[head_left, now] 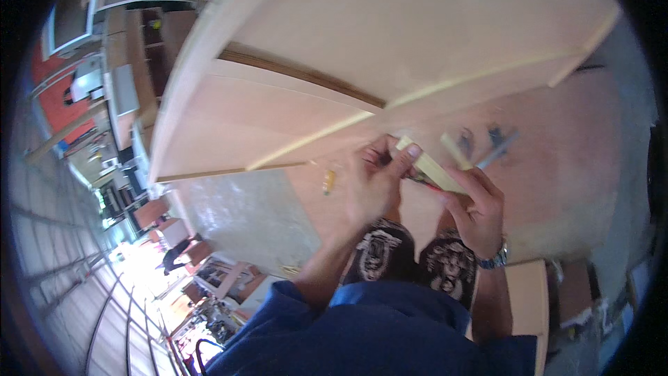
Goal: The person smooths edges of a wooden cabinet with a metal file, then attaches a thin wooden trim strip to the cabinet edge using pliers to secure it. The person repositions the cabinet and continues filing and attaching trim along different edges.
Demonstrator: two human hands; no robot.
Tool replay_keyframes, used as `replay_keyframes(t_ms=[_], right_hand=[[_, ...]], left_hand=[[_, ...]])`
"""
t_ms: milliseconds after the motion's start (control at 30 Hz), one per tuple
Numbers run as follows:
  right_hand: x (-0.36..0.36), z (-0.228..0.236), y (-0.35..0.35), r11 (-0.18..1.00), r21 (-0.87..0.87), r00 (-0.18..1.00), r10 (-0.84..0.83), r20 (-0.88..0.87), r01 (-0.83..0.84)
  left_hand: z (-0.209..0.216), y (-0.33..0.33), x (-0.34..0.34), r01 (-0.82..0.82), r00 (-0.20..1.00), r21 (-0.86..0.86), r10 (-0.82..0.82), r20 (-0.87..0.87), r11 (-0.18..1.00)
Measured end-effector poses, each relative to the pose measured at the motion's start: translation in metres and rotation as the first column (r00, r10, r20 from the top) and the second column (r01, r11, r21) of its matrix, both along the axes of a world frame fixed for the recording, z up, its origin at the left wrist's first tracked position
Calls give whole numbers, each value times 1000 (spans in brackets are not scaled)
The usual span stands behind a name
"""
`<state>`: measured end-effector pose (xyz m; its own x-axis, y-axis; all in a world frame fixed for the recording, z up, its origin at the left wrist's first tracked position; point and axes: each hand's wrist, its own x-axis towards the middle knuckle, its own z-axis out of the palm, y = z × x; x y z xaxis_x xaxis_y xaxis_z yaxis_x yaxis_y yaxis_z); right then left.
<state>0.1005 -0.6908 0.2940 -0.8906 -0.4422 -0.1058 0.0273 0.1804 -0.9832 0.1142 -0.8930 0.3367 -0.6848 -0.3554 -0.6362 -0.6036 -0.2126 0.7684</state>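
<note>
Our left grip (376,179) clamps a flat pale-yellow wooden strip (434,169); right grip (480,212) at its other end, we can't tell if clamped.

The left hand (376,182) pinches a pale strip (433,168) whose other end meets the right hand (479,214), near a wooden panel (417,28).
</note>
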Motion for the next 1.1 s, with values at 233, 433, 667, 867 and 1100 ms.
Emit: replay_keyframes(t_ms=[233,433,667,867,1100], right_hand=[[12,17,-42,996,56,995,-71,-73,76],[36,19,-51,972,236,990,15,-140,18],[51,8,-25,931,309,978,209,-15,-194],[25,8,-37,975,157,985,164,-47,-155],[-49,15,-132,995,-84,960,-74,-269,54]], left_hand=[[-5,-15,19,-159,919,299,252,-304,941],[16,14,33,-189,982,749,119,147,634],[10,-36,48,-486,873,746,300,386,455],[75,-121,32,-400,786,656,608,-113,639],[124,-158,0,-10,915,-997,-404,24,-81]])
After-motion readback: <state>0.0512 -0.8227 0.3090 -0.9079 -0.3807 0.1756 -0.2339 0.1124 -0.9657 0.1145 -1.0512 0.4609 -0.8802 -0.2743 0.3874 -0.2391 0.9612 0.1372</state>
